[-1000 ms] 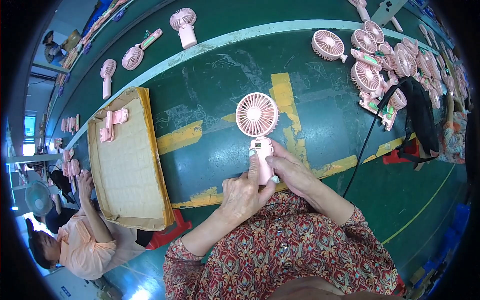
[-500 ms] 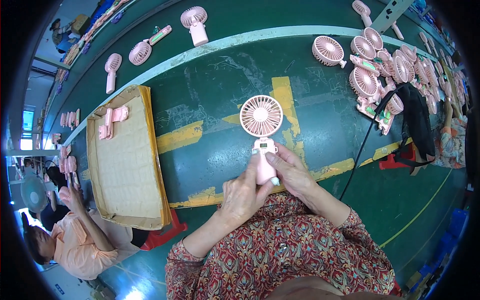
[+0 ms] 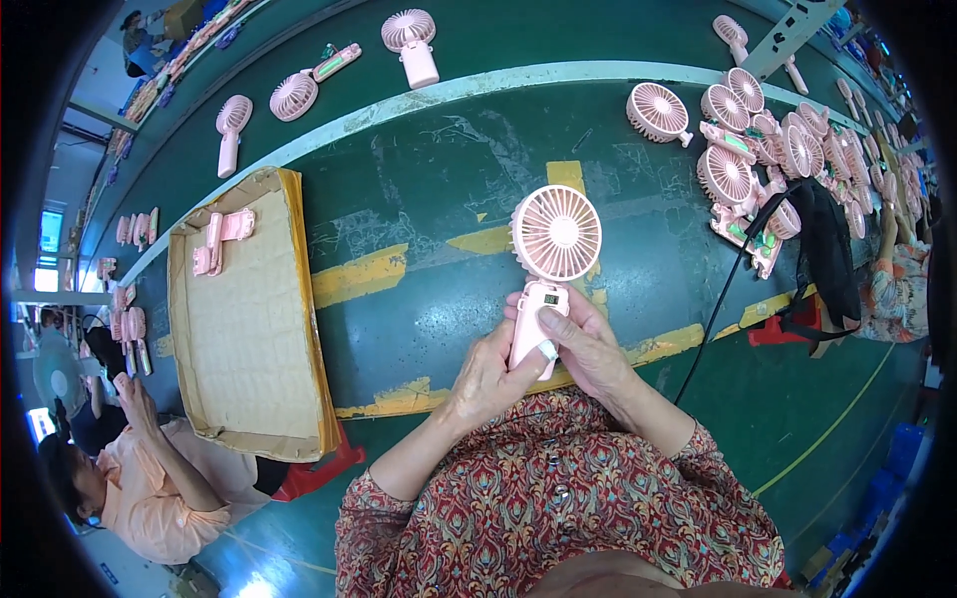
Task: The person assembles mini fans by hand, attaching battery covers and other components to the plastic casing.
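A pink handheld fan (image 3: 556, 233) with a small dark display on its handle is held between my two hands above the table's near edge. My left hand (image 3: 491, 374) grips the lower left side of the handle, and a pale wrapping shows on one finger or thumb there. Around the right side of the handle closes my right hand (image 3: 588, 344), its thumb lying on the front just below the display. The round fan head points away from me, tipped slightly to the right. Fingers behind the handle are mostly hidden.
At left lies a shallow cardboard tray (image 3: 254, 354) holding pink plastic parts (image 3: 221, 239). Pink fan heads and casings (image 3: 726, 171) are piled at right, beside a black bag (image 3: 832, 249) and a cable. More fans (image 3: 409, 45) stand beyond the pale rail (image 3: 459, 83). A co-worker (image 3: 164, 478) sits at left.
The fan has shifted a little to the right and its head now tilts rightward. Both hands moved along with it, still holding the handle. The co-worker's arm at left has moved slightly.
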`<state>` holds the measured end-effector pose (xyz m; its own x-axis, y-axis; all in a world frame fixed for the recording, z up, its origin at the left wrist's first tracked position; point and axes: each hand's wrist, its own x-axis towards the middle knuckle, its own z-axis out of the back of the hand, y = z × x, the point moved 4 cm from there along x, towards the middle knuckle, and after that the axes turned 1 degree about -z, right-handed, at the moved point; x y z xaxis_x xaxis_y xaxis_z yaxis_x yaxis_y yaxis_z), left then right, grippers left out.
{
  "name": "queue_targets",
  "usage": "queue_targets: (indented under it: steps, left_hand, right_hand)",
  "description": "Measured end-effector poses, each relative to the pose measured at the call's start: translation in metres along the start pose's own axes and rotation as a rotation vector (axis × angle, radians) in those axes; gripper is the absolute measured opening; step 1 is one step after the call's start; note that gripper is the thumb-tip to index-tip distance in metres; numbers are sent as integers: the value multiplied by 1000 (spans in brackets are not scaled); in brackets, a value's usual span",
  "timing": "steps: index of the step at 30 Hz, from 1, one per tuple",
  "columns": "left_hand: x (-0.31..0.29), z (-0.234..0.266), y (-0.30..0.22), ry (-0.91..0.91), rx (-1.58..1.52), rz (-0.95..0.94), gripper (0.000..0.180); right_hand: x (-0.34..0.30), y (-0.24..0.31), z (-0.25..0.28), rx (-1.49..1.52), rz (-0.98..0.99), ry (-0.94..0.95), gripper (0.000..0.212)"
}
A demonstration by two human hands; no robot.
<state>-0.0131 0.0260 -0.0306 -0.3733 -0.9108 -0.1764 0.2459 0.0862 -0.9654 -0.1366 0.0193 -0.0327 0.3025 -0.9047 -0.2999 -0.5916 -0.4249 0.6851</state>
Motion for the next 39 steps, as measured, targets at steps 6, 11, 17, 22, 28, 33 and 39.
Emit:
queue_targets:
  steps: [6, 11, 17, 22, 28, 33, 39]
  left_hand:
    - [-3, -1, -15, -21, 112, 39, 31]
    - [2, -3, 1, -12, 138, 35, 29]
    - [13, -8, 6, 121, -127, 182, 29]
    - [28, 1, -6, 74, -268, 161, 22]
    - [92, 42, -38, -147, -132, -61, 21]
    - [168, 73, -77, -499, 566, -374, 36]
    - [274, 88, -83, -591, 955, -510, 42]
  right_hand:
    - [-4, 2, -2, 44, 42, -41, 39]
    - [4, -6, 5, -7, 41, -85, 38]
    - [11, 1, 11, -37, 46, -89, 36]
    - [33, 9, 11, -90, 74, -81, 36]
    - [75, 41, 17, -315, 235, -47, 42]
    - [91, 28, 35, -747, 366, -77, 25]
    - [94, 24, 28, -812, 340, -65, 19]
